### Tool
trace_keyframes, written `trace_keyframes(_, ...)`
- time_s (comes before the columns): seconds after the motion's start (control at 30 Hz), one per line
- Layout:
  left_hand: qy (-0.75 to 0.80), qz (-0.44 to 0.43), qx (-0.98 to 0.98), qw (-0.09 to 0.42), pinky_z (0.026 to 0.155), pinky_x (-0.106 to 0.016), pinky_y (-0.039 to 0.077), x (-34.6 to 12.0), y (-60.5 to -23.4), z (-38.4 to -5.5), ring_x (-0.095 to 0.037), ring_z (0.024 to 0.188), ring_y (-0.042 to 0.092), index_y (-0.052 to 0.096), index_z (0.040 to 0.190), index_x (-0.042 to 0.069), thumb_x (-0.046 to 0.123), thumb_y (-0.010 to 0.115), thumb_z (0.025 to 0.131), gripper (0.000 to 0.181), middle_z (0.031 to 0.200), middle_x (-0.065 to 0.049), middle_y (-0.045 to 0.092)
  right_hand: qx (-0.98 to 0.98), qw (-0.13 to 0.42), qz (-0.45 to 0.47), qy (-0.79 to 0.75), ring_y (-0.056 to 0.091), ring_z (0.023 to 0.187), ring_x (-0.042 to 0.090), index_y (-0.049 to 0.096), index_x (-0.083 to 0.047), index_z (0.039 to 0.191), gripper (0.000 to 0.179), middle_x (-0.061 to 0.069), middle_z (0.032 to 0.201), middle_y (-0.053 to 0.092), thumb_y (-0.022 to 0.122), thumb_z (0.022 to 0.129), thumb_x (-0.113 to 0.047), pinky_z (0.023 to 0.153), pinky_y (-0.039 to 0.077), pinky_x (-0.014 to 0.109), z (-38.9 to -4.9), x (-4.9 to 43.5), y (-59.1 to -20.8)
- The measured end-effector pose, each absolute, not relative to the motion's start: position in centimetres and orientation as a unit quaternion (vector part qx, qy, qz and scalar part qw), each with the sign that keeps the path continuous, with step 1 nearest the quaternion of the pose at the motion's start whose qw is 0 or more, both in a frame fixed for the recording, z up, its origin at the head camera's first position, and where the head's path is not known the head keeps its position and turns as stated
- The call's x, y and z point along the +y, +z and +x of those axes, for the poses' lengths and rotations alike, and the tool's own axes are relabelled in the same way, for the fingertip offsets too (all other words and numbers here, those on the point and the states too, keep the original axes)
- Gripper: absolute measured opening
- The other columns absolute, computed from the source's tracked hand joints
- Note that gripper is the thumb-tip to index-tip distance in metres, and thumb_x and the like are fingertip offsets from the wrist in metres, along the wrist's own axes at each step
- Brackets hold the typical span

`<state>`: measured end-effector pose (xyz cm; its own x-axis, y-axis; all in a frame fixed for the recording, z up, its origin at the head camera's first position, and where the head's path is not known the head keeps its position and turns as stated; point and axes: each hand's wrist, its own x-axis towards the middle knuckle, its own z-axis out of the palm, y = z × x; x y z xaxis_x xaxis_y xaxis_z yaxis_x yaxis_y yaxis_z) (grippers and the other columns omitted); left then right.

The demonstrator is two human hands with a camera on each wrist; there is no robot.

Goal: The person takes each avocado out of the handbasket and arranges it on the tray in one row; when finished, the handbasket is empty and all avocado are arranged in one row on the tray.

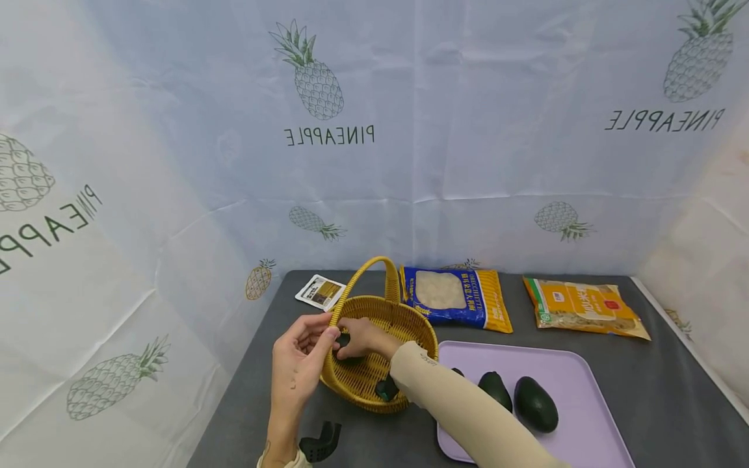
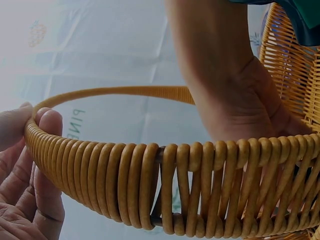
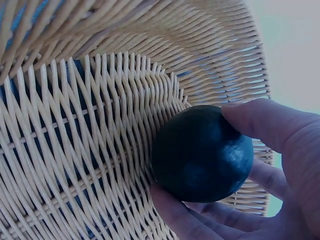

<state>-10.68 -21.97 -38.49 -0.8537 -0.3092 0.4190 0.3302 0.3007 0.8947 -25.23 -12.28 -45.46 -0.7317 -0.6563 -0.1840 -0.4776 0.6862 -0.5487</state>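
Observation:
A yellow-brown wicker basket with a tall arched handle stands on the dark table. My left hand holds the handle's left side, fingers and thumb around it, as the left wrist view also shows its fingers at the handle. Down inside the basket, my right hand grips a dark green avocado between thumb and fingers, close against the woven wall and bottom. From the head view, most of that avocado is hidden by the hand and handle.
Right of the basket lies a lilac tray bearing avocados, partly covered by the right sleeve. Behind are a blue-and-yellow pasta bag, an orange food bag and a small white packet. A printed curtain backs the table.

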Motion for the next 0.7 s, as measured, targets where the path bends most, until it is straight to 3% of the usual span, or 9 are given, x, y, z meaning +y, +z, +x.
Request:
trace_keyframes(0.33,-0.595,-0.007,-0.757,0.272,0.058,-0.024,0.055,-21.8,-38.4,-10.7,-0.022,0.068,0.071,0.074,0.11,0.008,0.006,0.076,0.09,0.02,0.088,-0.011,0.074,0.896,0.2,-0.314,-0.241,0.06,0.101,0.015,0.064,-0.018,0.123,0.044,0.006,0.126,0.067,0.081,0.084,-0.028,0.091,0.051,0.032,-25.1,-11.3,-45.2)
trace_keyframes(0.57,-0.595,-0.009,-0.755,0.276,0.058,-0.026,0.057,-21.7,-38.5,-10.7,-0.018,0.067,0.071,0.074,0.11,0.006,0.005,0.076,0.09,0.02,0.088,-0.012,0.074,0.887,0.183,-0.33,-0.268,0.063,0.111,0.02,0.064,-0.017,0.125,0.045,0.008,0.129,0.067,0.081,0.084,-0.028,0.095,0.052,0.035,-25.0,-10.3,-44.4)
trace_keyframes(0.7,-0.597,-0.011,-0.753,0.278,0.058,-0.03,0.058,-21.8,-38.5,-10.8,-0.018,0.067,0.071,0.075,0.11,0.006,0.003,0.076,0.089,0.021,0.088,-0.012,0.074,0.874,0.176,-0.338,-0.301,0.063,0.106,0.02,0.064,-0.016,0.126,0.046,0.007,0.129,0.066,0.08,0.085,-0.028,0.088,0.052,0.034,-24.9,-9.6,-43.7)
